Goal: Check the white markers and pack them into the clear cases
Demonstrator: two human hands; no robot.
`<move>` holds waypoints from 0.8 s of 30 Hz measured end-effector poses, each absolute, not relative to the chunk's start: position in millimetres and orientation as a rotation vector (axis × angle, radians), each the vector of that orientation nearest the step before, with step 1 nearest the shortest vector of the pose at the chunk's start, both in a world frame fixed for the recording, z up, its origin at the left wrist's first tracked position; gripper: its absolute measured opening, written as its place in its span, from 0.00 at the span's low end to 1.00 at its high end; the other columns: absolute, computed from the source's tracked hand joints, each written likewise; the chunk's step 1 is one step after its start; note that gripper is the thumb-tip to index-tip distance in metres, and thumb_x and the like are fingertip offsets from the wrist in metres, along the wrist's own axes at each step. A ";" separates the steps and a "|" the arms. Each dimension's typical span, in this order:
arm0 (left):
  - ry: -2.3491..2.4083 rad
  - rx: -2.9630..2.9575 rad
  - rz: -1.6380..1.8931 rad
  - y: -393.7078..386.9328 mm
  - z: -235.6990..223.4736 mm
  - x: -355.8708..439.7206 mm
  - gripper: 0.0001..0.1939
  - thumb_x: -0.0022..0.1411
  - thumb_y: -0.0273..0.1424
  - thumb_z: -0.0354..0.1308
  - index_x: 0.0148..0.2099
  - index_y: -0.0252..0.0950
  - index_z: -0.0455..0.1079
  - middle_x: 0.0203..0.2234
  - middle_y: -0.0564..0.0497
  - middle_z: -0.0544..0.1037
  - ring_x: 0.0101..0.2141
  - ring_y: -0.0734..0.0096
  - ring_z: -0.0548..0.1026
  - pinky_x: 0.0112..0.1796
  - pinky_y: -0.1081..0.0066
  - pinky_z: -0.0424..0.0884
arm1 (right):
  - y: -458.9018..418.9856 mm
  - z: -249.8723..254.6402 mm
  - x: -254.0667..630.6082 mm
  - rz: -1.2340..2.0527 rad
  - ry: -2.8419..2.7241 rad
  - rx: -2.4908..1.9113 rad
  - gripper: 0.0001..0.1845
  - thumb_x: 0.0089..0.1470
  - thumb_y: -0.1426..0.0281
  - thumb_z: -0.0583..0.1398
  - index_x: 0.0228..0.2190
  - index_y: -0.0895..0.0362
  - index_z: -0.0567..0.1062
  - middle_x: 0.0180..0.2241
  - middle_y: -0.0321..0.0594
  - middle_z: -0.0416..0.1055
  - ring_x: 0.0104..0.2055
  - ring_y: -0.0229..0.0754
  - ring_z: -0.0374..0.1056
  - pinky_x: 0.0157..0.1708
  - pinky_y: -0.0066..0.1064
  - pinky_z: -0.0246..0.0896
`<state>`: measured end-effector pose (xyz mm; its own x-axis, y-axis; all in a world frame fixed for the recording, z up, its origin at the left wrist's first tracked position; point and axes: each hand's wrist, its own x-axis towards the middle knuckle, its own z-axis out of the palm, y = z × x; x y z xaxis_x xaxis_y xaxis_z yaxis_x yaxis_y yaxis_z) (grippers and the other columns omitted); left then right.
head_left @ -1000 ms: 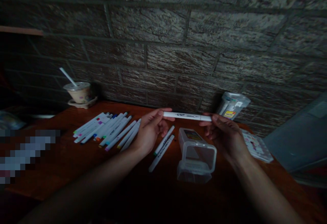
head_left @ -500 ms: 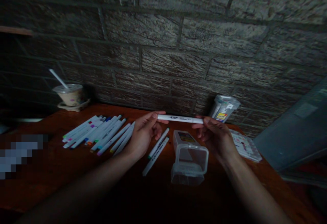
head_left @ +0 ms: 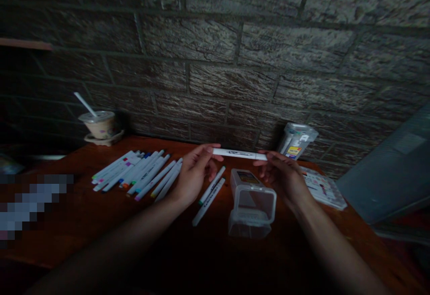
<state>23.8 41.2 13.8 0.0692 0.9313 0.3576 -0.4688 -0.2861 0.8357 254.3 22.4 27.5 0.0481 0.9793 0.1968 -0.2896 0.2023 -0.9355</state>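
Observation:
A white marker (head_left: 239, 154) with dark print is held level above the table between my two hands. My left hand (head_left: 195, 171) pinches its left end with thumb and fingers. At the other end, my right hand (head_left: 282, 174) grips the tip the same way. Below lie two more markers (head_left: 208, 201) side by side, one with a green end. Right of them a clear plastic case (head_left: 248, 183) rests on its side, its lid (head_left: 257, 203) swung open toward me. Several white markers with coloured ends (head_left: 144, 171) lie in a spread left of my left hand.
A lidded drink cup with a straw (head_left: 99, 124) stands on a holder at the back left. Near the wall at right is an upright clear container (head_left: 297, 140) with a yellow label. A flat printed pack (head_left: 324, 187) lies by the right edge of the brown table (head_left: 110, 223).
The view shifts slightly left and back. Both hands keep the marker at about the same height, and it appears a little shorter between them. Nothing on the table has moved.

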 end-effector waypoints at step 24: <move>0.639 1.397 1.491 31.6 8.0 27.0 0.10 0.63 0.33 0.68 0.46 0.39 0.79 0.28 0.55 0.74 0.19 0.80 0.68 0.19 0.78 0.61 | 30.3 17.1 258.6 1.118 -1.094 -0.915 0.18 0.46 0.64 0.76 0.40 0.53 0.85 0.31 0.38 0.83 0.22 0.34 0.71 0.19 0.24 0.63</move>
